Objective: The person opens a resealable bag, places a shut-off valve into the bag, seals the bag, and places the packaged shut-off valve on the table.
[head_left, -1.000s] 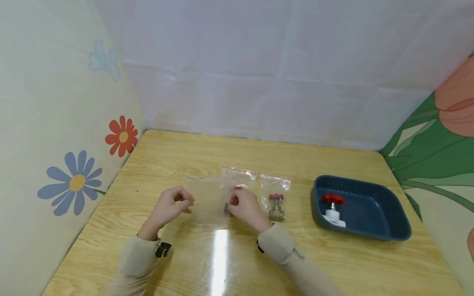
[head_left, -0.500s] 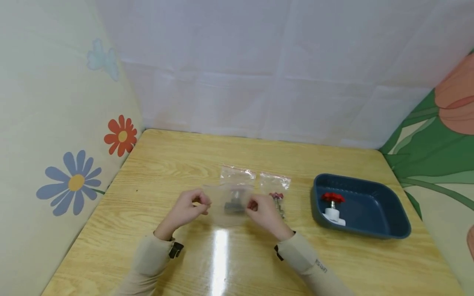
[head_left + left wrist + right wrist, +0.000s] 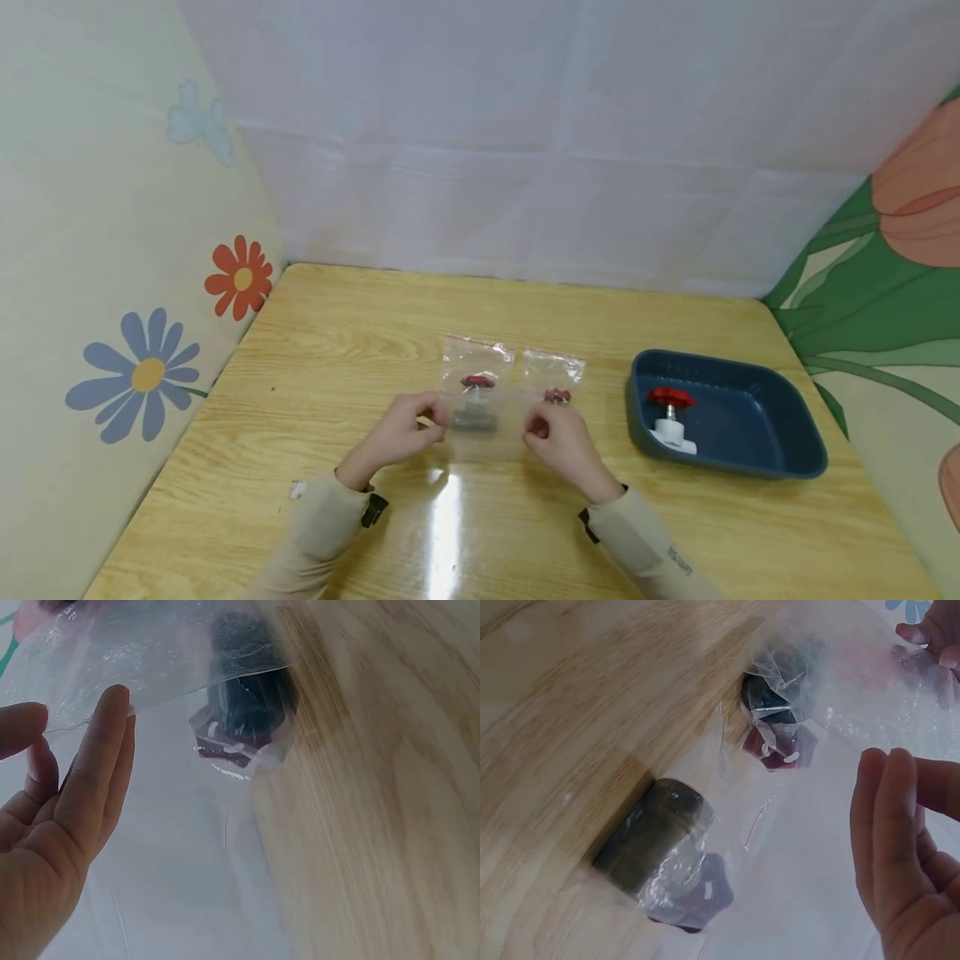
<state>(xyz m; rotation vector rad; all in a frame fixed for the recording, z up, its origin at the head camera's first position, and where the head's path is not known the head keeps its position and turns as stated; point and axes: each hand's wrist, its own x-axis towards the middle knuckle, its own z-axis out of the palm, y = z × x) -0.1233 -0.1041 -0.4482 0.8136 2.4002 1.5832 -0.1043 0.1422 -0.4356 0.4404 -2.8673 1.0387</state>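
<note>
A clear, thin plastic bag point(image 3: 506, 446) is stretched between my two hands, above the table. My left hand point(image 3: 401, 429) pinches its left edge between thumb and fingers; my right hand point(image 3: 566, 442) pinches the right edge. Through the film shows a bagged valve with a dark grey body point(image 3: 474, 421) and a red handwheel point(image 3: 477, 382). Beside it lies a second bagged valve, its red handwheel point(image 3: 557, 396) visible and its body hidden behind my right hand. In the right wrist view both bagged valves, the nearer one point(image 3: 656, 832) and the farther one point(image 3: 769, 694), lie on the wood.
At the right of the wooden table point(image 3: 360, 333) stands a dark blue tray point(image 3: 750, 469), holding a white valve point(image 3: 671, 429) with a red handwheel. A white cloth backdrop point(image 3: 480, 208) closes off the far side. A small whitish scrap point(image 3: 297, 489) lies by the left sleeve.
Both hands have moved right, taking the clear bag with them until it lies over the left bagged valve. The right hand now covers the body of the right bagged valve.
</note>
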